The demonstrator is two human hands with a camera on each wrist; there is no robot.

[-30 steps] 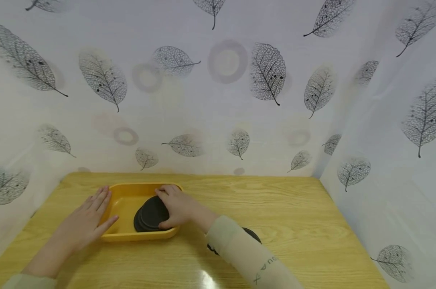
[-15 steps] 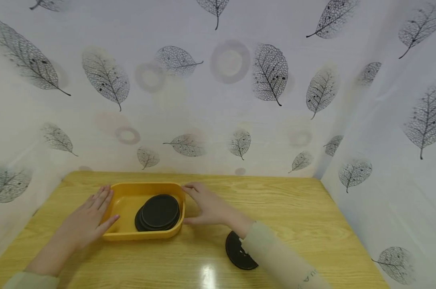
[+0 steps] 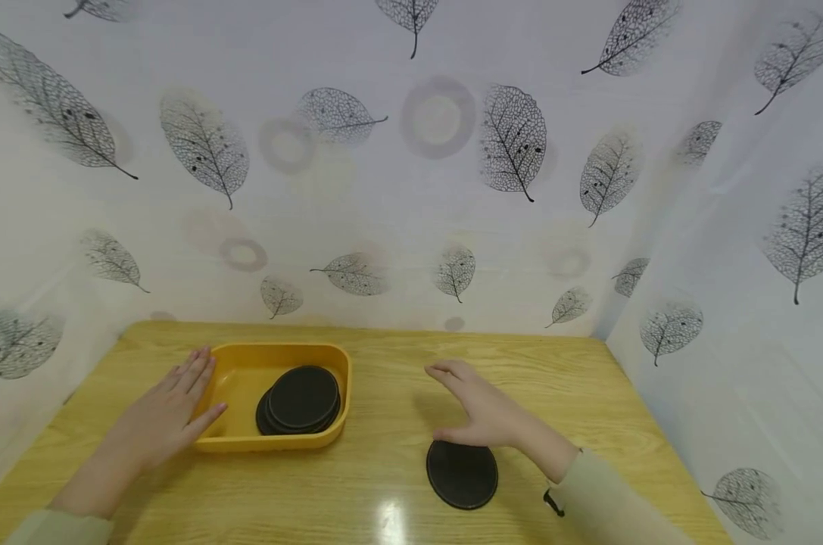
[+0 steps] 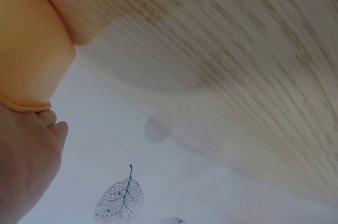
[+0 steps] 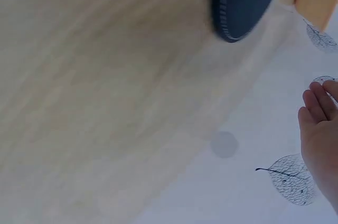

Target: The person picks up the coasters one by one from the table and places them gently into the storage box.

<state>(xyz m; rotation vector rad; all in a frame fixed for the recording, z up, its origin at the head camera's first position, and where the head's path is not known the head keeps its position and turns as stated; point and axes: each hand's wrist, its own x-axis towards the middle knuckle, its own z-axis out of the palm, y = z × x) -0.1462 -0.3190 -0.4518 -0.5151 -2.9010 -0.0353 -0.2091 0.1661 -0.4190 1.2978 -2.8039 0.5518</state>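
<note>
A yellow-orange tray (image 3: 237, 439) with raised walls stands on the left part of the table in the head view. Inside it, toward the right end, lies a stack of round black coasters (image 3: 303, 397) with stitched edges. My left hand (image 3: 155, 420) rests on the tray's left rim, fingers straight and thumb reaching over the near left corner. Right of the tray, one more black coaster (image 3: 462, 475) lies flat on the table. Above its far edge hovers my right hand (image 3: 482, 409), fingers apart from the thumb and nothing between them. The right wrist view shows that coaster (image 5: 245, 2) near its top.
The wood-grain table (image 3: 384, 484) runs back to a pale curtain (image 3: 411, 197) printed with grey leaves. The same cloth hangs along the right side. A dark clasp or band (image 3: 553, 502) sits by the right sleeve.
My right hand has left the coaster stack in the tray and moved right, over to the coaster on the table. My left hand stays at the tray's left rim.
</note>
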